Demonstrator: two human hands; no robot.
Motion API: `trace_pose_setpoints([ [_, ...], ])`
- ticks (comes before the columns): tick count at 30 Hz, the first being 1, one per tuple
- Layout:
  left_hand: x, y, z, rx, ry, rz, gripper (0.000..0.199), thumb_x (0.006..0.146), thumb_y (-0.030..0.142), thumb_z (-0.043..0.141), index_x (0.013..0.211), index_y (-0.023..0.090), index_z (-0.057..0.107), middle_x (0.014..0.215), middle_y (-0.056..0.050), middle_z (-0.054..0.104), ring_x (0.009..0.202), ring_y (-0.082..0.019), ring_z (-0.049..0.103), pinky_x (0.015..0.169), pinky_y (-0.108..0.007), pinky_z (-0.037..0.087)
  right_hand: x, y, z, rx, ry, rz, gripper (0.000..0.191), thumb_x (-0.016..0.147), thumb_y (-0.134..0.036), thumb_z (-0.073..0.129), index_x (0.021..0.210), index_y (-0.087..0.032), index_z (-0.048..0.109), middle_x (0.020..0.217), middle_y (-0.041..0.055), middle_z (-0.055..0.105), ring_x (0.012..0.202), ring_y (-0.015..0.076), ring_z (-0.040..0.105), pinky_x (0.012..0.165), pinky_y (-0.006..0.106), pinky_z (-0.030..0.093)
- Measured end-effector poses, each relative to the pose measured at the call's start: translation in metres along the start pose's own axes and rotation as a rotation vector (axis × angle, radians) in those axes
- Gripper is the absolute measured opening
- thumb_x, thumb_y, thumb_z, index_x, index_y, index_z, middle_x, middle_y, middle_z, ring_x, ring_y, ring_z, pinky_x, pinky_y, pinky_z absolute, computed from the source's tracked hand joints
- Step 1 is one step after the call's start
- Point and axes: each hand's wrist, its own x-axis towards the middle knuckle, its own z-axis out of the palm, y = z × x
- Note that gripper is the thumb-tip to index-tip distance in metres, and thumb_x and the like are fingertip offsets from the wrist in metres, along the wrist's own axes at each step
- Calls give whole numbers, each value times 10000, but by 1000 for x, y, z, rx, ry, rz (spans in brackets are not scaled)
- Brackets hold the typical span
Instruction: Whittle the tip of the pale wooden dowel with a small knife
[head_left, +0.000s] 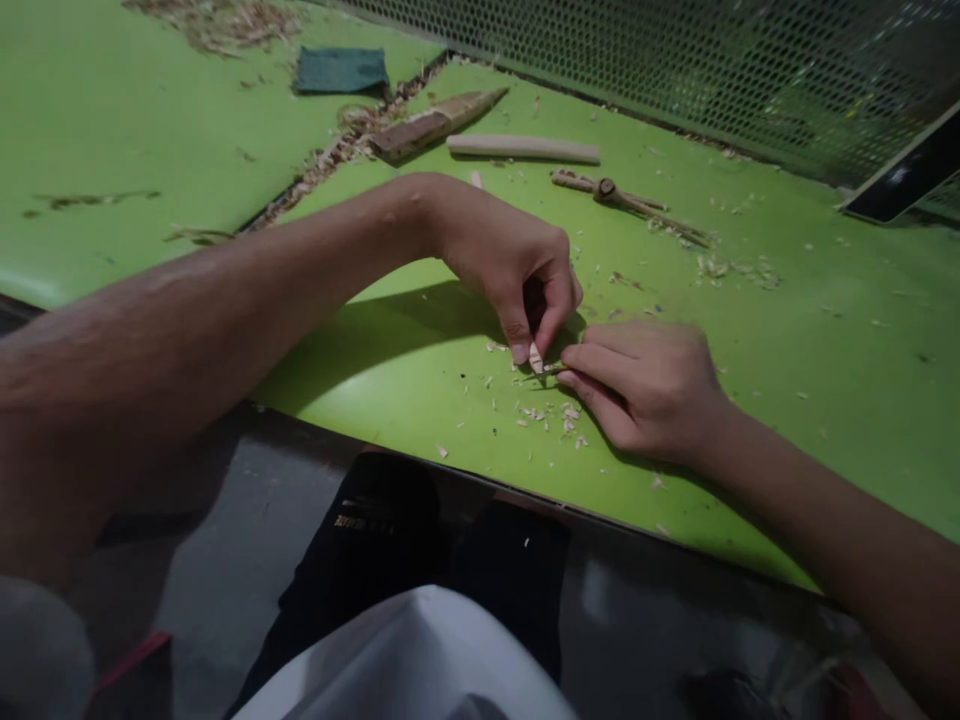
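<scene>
Between the thumb and fingertips of my left hand [517, 260] is a small pale piece of wood [535, 357], its lower end close to the green tabletop. My right hand [649, 385] pinches a small thin blade [549, 373], whose handle is mostly hidden by the fingers. The blade lies across the lower end of the wood piece and appears to touch it. Tiny wood shavings [566, 415] are scattered on the table just below the two hands.
Beyond my left hand lie a pointed piece of wood [439, 122], a smooth pale stick [523, 149] and a forked twig [630, 203]. A dark green patch [340, 71] sits farther left, near a shaving-filled gap [322, 165]. A perforated metal panel [675, 75] borders the table's back.
</scene>
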Motion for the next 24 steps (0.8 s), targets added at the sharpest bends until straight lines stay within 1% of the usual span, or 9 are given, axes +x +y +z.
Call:
trace_pose_setpoints([
  [3,1,1,0,1,-1,1,336,901,471,847,1033,164,877,980,-25,804,920,-158,721,804,-262,522,1,-1,-2,-15,3,-20,278,1097,-226,559,863,-193,706,730,14,655,652,162,505,613,338,289],
  [7,1,2,0,-15,-10,27,243,895,367,865,1024,162,887,974,-33,786,910,-165,722,782,-275,535,3,-4,-9,-92,-39,-56,295,1096,-207,577,825,-189,690,724,11,647,646,156,486,610,354,276],
  [10,1,2,-1,-30,-7,24,171,877,284,880,1012,181,897,967,-37,782,899,-166,725,777,-278,550,3,-5,-12,-92,-57,-64,275,1075,-172,571,822,-193,677,721,9,646,643,154,474,602,358,246],
  [13,0,1,-1,-31,-1,13,147,877,253,877,1007,185,895,965,-32,774,896,-164,722,782,-277,554,2,-4,-13,-109,-92,-67,254,1055,-161,574,818,-199,661,718,5,648,635,154,467,593,358,226],
  [15,-1,0,0,-19,16,14,147,870,248,887,1003,187,896,924,-19,752,852,-147,703,740,-262,539,1,-3,-13,-133,-90,-61,252,1049,-166,580,810,-202,650,713,2,648,628,156,464,588,362,219],
  [17,-1,0,0,-3,35,14,155,870,262,894,1004,185,896,880,-10,726,804,-130,678,690,-247,511,0,-2,-13,-155,-72,-58,257,1050,-173,581,803,-205,642,702,-1,642,622,158,458,583,366,213],
  [19,-2,0,1,8,42,10,185,890,318,889,1013,180,896,869,-12,721,796,-127,675,678,-245,500,0,-1,-13,-172,-69,-65,258,1050,-176,582,801,-208,641,692,-2,630,621,162,452,585,368,212],
  [24,-2,0,2,23,39,16,417,940,562,833,1027,157,890,891,-25,733,826,-142,700,737,-274,510,-2,-2,-11,-172,-106,-59,230,1027,-131,566,828,-204,653,705,4,628,634,169,444,596,366,202],
])
